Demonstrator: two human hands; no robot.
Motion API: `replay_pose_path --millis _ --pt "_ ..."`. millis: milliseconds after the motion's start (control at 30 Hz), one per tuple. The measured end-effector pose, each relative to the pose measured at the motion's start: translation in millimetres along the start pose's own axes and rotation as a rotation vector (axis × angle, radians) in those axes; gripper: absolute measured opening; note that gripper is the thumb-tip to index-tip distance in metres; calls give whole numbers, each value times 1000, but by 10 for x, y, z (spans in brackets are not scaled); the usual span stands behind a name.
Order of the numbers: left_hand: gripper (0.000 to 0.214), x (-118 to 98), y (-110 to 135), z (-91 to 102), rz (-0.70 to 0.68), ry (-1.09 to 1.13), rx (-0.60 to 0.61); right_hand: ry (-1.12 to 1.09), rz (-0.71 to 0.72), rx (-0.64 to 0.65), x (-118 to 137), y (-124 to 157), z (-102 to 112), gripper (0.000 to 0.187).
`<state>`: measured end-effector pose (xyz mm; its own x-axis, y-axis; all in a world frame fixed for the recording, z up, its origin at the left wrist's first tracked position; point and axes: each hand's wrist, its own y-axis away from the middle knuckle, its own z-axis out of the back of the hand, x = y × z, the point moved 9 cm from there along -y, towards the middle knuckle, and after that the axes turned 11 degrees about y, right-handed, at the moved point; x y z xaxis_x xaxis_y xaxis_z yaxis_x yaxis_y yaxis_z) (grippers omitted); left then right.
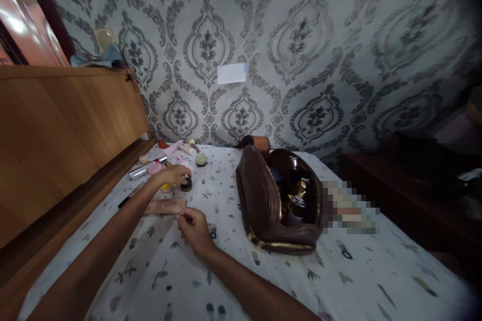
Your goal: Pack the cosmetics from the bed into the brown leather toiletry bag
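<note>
My left hand reaches over the small cosmetics on the bed-like surface. Its fingers are curled down onto a small round black jar. A yellow-topped little pot lies just under that hand. Below it is a flat beige cosmetic tube with a black end, partly covered by my left forearm. My right hand has thumb and fingers pinched together at the tube's right end. To its right stands an open brown makeup bag with a gold zip, holding several bottles.
Behind my left hand lie a silver tube, a pale green-topped jar, a white-capped tube and other small items. An orange-brown object sits behind the bag. A wooden panel borders the left; patterned wallpaper rises behind.
</note>
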<state>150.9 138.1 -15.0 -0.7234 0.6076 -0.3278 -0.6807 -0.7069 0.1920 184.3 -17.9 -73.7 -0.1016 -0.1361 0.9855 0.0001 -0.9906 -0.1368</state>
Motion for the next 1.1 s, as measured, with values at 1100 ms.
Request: replay_pose_path --millis 1100 --pt "42 95 787 630 -19 861 -803 -494 -228 -82 -132 -50 170 50"
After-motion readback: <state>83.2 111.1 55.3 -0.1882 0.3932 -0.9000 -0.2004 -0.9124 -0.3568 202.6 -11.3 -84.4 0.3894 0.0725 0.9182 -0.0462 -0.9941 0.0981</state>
